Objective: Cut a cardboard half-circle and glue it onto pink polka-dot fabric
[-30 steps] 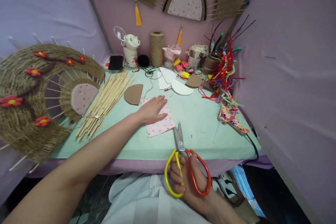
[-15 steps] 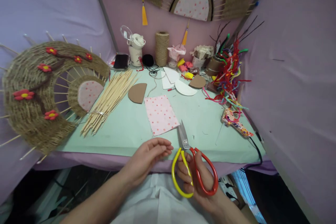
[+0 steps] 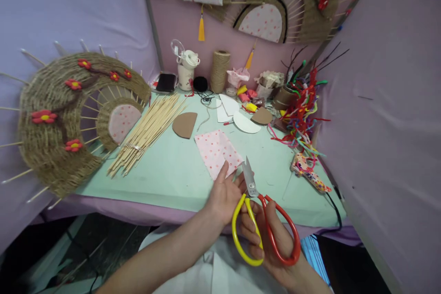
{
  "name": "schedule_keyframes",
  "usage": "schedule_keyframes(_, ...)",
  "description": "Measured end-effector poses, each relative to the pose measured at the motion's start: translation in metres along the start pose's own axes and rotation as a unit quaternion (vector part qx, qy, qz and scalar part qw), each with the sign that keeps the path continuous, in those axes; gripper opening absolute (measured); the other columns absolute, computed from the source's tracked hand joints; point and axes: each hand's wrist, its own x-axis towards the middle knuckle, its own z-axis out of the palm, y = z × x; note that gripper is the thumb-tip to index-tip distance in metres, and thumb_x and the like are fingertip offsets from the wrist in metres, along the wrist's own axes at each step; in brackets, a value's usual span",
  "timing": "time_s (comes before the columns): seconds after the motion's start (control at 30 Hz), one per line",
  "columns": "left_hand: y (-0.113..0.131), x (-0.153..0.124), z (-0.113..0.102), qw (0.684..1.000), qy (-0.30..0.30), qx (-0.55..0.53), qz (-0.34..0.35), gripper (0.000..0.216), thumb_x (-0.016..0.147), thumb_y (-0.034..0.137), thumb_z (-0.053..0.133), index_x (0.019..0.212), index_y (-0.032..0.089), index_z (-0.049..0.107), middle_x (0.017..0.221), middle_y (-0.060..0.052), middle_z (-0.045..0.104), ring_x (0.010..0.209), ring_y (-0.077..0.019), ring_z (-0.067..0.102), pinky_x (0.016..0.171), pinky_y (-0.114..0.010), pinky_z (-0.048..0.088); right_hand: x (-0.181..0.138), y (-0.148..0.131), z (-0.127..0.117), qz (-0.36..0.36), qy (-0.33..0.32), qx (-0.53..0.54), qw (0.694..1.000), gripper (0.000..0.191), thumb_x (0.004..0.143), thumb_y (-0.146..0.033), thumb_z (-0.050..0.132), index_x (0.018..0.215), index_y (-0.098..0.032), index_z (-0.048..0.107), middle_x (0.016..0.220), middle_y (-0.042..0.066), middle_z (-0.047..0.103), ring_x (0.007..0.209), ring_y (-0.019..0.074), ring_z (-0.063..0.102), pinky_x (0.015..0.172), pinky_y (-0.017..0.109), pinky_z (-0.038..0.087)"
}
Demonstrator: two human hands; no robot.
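My right hand (image 3: 268,234) grips a pair of scissors (image 3: 257,211) with one yellow and one red handle, blades pointing up over the table's front edge. My left hand (image 3: 223,195) sits just left of the blades and pinches the near corner of a pink dotted cloth (image 3: 215,149), which lies on the green table (image 3: 165,174). The cloth's near edge is lifted a little off the surface.
A bundle of bamboo sticks (image 3: 148,133) lies to the left beside a woven fan (image 3: 69,115) with red flowers. A brown half-round card (image 3: 185,125), white cut-outs (image 3: 241,121), twine spool (image 3: 219,71), pipe cleaners (image 3: 301,110) and a glue gun (image 3: 306,172) fill the back and right.
My left hand left the cloth, drew back to the table edge, then moved forward and took hold of the cloth's near corner. The scissors stayed in my right hand.
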Motion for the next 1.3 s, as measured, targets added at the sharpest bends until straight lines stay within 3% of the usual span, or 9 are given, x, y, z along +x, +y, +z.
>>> schedule_keyframes(0.13,-0.002,0.007,0.001,0.998,0.034,-0.045,0.013,0.035,0.092,0.045,0.053,0.104,0.013,0.061,0.091,-0.008,0.071,0.084,-0.0216,0.07,0.082,-0.035,0.054,-0.002,-0.002,0.0,0.003,0.013,0.004,1.0,0.05,0.071,-0.064,0.071,0.083,-0.018,0.055,0.062,-0.005,0.044,0.048,0.0043,0.026,0.036,0.011,0.027)
schedule_keyframes(0.37,-0.004,0.007,0.007,0.994,0.082,-0.032,0.06,0.024,0.096,0.027,0.049,0.103,0.009,0.064,0.1,-0.011,0.072,0.088,-0.0172,0.071,0.079,-0.026,0.057,-0.003,-0.003,0.001,-0.002,0.022,0.005,1.0,0.05,0.069,-0.064,0.072,0.081,-0.019,0.056,0.059,-0.007,0.039,0.048,0.0041,0.024,0.036,0.011,0.028)
schedule_keyframes(0.57,-0.006,0.002,0.003,0.991,0.088,-0.032,0.094,0.019,0.095,0.02,0.05,0.101,0.009,0.064,0.108,-0.014,0.071,0.095,-0.0176,0.07,0.083,-0.025,0.057,-0.01,0.001,-0.001,0.005,0.021,0.057,0.998,0.048,0.072,-0.061,0.073,0.083,-0.018,0.057,0.062,-0.006,0.043,0.047,0.0029,0.026,0.037,0.01,0.027)
schedule_keyframes(0.8,-0.002,-0.003,0.001,0.987,0.123,-0.02,0.099,0.016,0.095,0.016,0.051,0.103,0.008,0.062,0.105,-0.014,0.071,0.094,-0.0178,0.071,0.082,-0.027,0.059,-0.013,0.0,-0.008,0.023,-0.05,0.115,0.992,0.056,0.075,-0.071,0.061,0.084,-0.016,0.055,0.065,-0.002,0.048,0.047,0.004,0.031,0.036,0.012,0.022)
schedule_keyframes(1.3,0.001,-0.008,0.0,0.989,0.124,0.011,0.084,0.019,0.095,0.016,0.049,0.105,0.008,0.063,0.101,-0.014,0.072,0.089,-0.0171,0.072,0.079,-0.025,0.059,-0.007,-0.001,-0.006,0.037,-0.091,0.141,0.985,0.072,0.071,-0.083,0.051,0.089,-0.014,0.057,0.074,0.001,0.05,0.053,0.0056,0.036,0.039,0.014,0.024)
